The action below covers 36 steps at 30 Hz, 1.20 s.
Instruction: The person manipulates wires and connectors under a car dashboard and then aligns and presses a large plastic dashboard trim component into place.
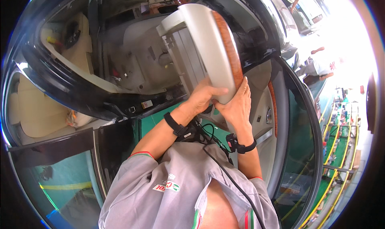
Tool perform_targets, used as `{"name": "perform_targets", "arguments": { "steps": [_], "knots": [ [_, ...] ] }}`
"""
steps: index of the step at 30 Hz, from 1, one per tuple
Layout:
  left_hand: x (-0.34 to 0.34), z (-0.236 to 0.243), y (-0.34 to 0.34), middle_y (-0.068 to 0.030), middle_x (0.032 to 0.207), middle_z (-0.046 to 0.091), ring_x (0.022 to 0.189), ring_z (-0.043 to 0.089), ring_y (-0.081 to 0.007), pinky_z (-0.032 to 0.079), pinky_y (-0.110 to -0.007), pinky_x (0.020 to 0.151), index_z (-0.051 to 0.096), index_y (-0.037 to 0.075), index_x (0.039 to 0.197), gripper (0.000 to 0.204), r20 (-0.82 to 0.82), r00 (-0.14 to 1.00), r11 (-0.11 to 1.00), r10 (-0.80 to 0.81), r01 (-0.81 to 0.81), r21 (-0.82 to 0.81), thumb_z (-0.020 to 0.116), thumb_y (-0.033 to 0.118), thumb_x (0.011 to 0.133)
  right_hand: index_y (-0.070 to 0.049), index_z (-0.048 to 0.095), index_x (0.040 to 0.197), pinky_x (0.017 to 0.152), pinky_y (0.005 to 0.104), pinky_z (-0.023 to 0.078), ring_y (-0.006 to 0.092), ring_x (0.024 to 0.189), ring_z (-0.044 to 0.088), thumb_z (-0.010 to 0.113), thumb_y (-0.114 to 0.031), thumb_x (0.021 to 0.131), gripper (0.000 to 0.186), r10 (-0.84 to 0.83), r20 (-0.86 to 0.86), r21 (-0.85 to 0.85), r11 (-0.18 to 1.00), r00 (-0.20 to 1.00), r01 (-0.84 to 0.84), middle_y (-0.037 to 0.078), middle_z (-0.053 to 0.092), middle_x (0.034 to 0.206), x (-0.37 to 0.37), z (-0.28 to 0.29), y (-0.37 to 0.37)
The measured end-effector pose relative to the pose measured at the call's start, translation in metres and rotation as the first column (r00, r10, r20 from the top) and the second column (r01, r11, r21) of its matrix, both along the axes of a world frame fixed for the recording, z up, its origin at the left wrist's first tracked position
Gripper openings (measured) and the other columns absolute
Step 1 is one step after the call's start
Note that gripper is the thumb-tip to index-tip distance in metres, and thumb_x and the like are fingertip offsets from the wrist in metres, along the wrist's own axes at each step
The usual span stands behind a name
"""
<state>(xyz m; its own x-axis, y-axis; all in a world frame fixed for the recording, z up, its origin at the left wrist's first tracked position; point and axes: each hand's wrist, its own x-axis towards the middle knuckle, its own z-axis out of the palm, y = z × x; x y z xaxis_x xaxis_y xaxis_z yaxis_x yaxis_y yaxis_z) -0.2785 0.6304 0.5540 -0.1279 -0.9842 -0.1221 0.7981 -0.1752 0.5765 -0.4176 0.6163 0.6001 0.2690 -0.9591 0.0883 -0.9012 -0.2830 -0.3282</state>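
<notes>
A beige car centre console (202, 40) with a wood-grain strip (228, 42) along one side is held up in front of me, tilted, its far end reaching toward the car's door opening. My left hand (205, 94) grips its near end from the left, with some fingers hidden behind the part. On the other side my right hand (237, 106) presses against the near corner, fingers extended up beside the wood-grain strip. Frame-like plastic structure shows along the console's left side. Both wrists wear black straps with small devices.
A dark car body surrounds the opening, with the bare beige cabin floor (140, 52) inside. An open front door (294, 120) stands on my right, a rear door (60, 168) on my left. Black cables (216, 148) hang at my chest. Yellow-railed racks (341, 148) stand farther right.
</notes>
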Motion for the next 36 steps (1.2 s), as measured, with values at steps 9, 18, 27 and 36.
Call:
{"name": "perform_targets", "arguments": {
  "steps": [9,18,27,36],
  "knots": [
    [-0.011,-0.001,0.006,-0.0171,0.146,0.041,0.138,0.034,-0.0270,0.027,-0.040,0.113,0.029,-0.004,0.147,0.082,0.250,0.966,0.986,-0.061,0.096,-0.133,0.076,0.015,0.082,0.005,0.030,0.144,0.110,0.0505,0.031,0.0431,0.129,0.041,0.084,-0.026,0.062,0.103,0.027,0.201,-0.188,0.982,0.979,0.012,0.028,0.042,0.137,-0.027,-0.012,-0.013],
    [0.069,-0.069,0.048,-0.0185,0.138,0.051,0.127,0.050,-0.0297,0.042,-0.040,0.102,0.045,-0.005,0.138,0.061,0.273,0.958,0.971,0.094,-0.148,0.186,0.068,0.015,0.086,0.005,0.030,0.144,0.110,0.0489,0.032,0.0423,0.130,0.040,0.080,-0.018,0.058,0.102,-0.116,0.180,-0.161,0.976,0.977,0.146,0.028,0.043,0.139,-0.051,-0.017,-0.006],
    [0.217,-0.131,0.122,-0.0038,0.110,0.063,0.104,0.058,-0.0160,0.045,-0.028,0.080,0.063,0.005,0.112,0.030,0.536,0.648,0.630,0.542,-0.735,0.251,0.059,0.014,0.083,0.005,0.033,0.141,0.107,0.0502,0.034,0.0425,0.124,0.044,0.080,-0.018,0.057,0.100,-0.103,0.179,-0.273,0.950,0.978,0.150,0.027,0.047,0.134,-0.068,-0.019,0.004],
    [0.219,-0.130,0.116,-0.0113,0.116,0.058,0.107,0.055,-0.0204,0.043,-0.031,0.093,0.056,-0.003,0.122,0.040,0.766,0.453,0.644,0.455,-0.762,0.069,0.062,0.007,0.083,0.004,0.033,0.143,0.108,0.0497,0.033,0.0418,0.126,0.043,0.081,-0.018,0.056,0.102,-0.185,0.109,-0.266,0.941,0.977,0.208,0.026,0.046,0.136,-0.066,-0.023,0.017]
  ]
}}
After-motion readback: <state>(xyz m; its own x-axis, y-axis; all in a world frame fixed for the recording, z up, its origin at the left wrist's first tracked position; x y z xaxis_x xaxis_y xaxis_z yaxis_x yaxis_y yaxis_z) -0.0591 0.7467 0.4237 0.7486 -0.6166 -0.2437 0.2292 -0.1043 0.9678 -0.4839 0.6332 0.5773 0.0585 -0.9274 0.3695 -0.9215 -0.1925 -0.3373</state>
